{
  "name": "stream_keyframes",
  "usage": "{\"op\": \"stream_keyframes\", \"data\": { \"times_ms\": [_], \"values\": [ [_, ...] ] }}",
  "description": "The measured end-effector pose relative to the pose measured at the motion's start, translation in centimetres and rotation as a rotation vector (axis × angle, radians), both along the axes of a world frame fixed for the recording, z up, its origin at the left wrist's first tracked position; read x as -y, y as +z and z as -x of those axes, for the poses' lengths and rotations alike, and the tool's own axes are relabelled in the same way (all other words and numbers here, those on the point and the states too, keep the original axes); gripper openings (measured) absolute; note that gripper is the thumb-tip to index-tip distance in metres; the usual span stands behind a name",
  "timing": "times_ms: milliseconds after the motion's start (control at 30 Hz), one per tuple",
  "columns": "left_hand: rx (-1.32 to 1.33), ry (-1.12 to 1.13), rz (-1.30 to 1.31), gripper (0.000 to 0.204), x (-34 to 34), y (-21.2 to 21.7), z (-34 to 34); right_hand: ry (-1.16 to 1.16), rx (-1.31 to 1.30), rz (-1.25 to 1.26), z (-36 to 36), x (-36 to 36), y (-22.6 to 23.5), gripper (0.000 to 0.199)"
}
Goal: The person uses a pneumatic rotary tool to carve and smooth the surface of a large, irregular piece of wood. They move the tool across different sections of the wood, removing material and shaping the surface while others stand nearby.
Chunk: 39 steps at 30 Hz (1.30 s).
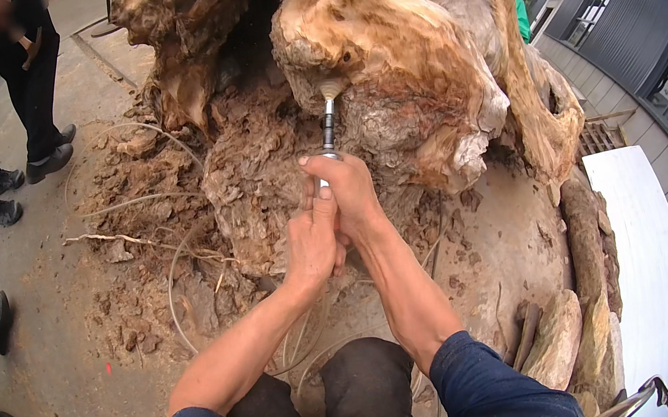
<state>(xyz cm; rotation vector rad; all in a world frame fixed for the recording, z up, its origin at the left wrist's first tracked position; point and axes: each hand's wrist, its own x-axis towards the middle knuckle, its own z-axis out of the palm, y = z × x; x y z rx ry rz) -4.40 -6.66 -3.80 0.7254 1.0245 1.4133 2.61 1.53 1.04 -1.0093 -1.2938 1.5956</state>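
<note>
In front of me both hands are wrapped round a slim silver and dark air die grinder [327,132]. My right hand [349,193] grips its body, the thumb lying along the metal. Just below and to the left, my left hand [312,243] closes round the lower end, which the fingers hide. The grinder points away from me, and its pale, cone-like brush tip [331,88] meets the underside of a big rounded lobe on a tree stump [374,25]. Smooth tan wood shows on the lobe; rough, crumbly reddish-brown wood lies beneath it.
Wood debris [138,330] and a thin pale hose [175,301] lie on the concrete floor to the left. Two people in dark trousers [33,100] stand at upper left; another person's shoe [1,321] is at far left. Logs [557,339] and a white board [642,245] are at right.
</note>
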Motion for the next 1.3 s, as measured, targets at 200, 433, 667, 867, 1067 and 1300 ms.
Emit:
{"op": "stream_keyframes", "data": {
  "times_ms": [200, 433, 667, 867, 1067, 1300],
  "values": [
    [-0.029, -0.024, 0.024, 0.071, -2.1, 0.4, 0.5, -0.096, -0.024, 0.033, 0.2, -1.4, 0.2, 0.022],
    [-0.035, -0.005, 0.009, 0.072, -2.3, 0.2, 0.4, -0.048, -0.046, 0.047, 0.2, -1.8, 0.5, 0.021],
    [-0.014, 0.004, 0.040, 0.073, -2.3, 0.2, 0.3, -0.025, -0.058, 0.044, 0.0, -1.8, 0.3, 0.019],
    [-0.020, -0.004, 0.009, 0.071, -0.8, -0.8, -0.1, -0.041, -0.050, 0.013, -0.1, -0.7, -0.3, 0.021],
    [-0.021, -0.013, 0.053, 0.074, -1.7, 0.4, 0.2, -0.039, -0.074, 0.075, -0.3, -1.3, 0.4, 0.019],
    [-0.052, 0.007, 0.016, 0.075, -2.0, 0.3, 0.2, -0.037, -0.068, 0.051, -0.3, -1.4, 0.2, 0.018]
  ]
}}
